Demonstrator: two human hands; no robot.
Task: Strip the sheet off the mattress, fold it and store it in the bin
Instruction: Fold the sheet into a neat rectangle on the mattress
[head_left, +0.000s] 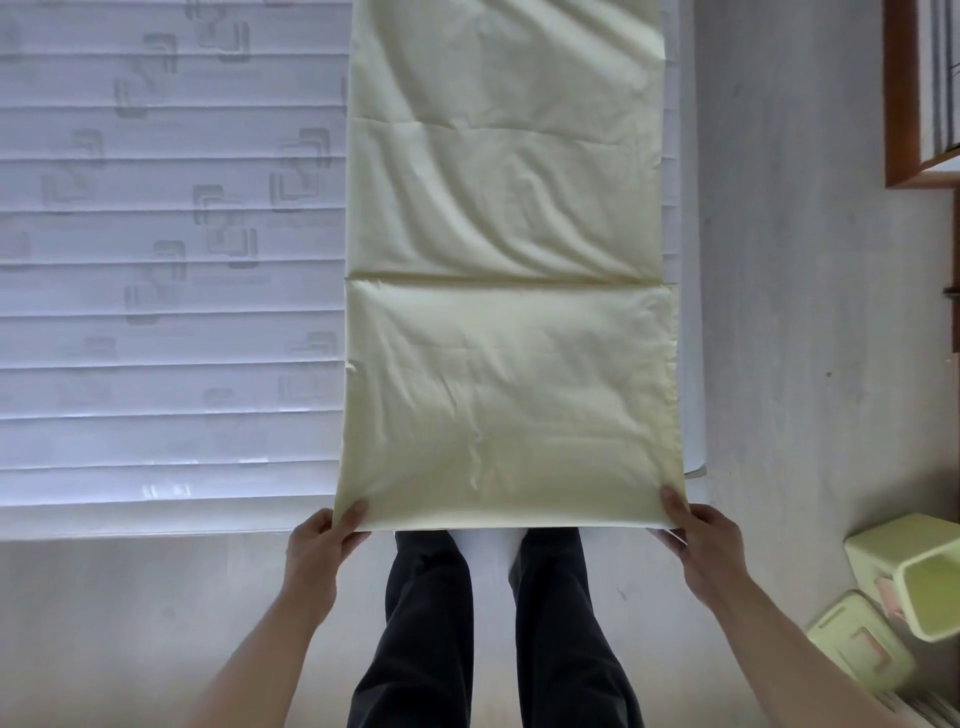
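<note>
Mattress (156, 312), sheet (509, 260) lengthwise away

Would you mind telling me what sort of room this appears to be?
Most likely a bedroom: a bare quilted mattress lies low by the floor, both hands grip a folded pale yellow sheet on it, and a green bin lies nearby.

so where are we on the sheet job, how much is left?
Done: the sheet is off the mattress and already folded into a long strip lying along its right side. In hand: the left hand and right hand each pinch a near corner, the near end lifted. Left: the remaining folds, then storing it in the green bin on the floor to the right, lid beside it.
</note>
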